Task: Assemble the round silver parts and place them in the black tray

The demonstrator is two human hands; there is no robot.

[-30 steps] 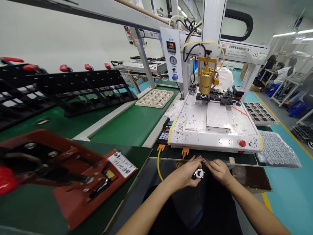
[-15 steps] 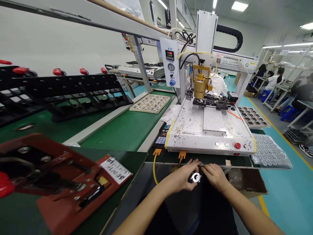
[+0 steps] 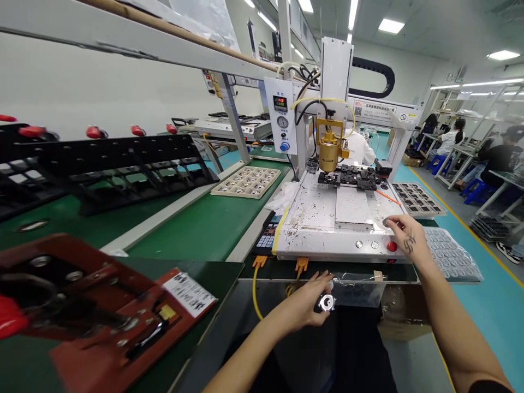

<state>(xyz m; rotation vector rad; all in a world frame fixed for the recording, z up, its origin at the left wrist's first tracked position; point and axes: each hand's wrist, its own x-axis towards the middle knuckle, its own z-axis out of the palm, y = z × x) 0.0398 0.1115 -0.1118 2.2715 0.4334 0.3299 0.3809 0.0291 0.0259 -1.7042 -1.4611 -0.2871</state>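
Note:
Low at the table's front edge, my left hand point(image 3: 311, 299) grips a small round metal part point(image 3: 326, 302) with a hole in its middle. A clear plastic bag or sheet point(image 3: 356, 289) hangs at the edge just right of that hand. My right hand point(image 3: 405, 234) is over the front right corner of the white machine base point(image 3: 303, 213), pinching a small dark disc point(image 3: 385, 222) between thumb and finger. Farther back, a gold machine head point(image 3: 328, 153) stands over black fixtures point(image 3: 356, 176).
A red clamp press point(image 3: 94, 338) stands at the lower left. A compartment tray of parts point(image 3: 246, 182) rests on the green belt point(image 3: 196, 218). At the right are a dark-part tray point(image 3: 418, 199), a clear blister tray point(image 3: 450, 254) and an open carton point(image 3: 405, 311). People sit farther right.
My right hand has moved away from my left, up and right to the machine base, with a small disc in its fingers. The left hand stays low with the metal part. The view has shifted slightly.

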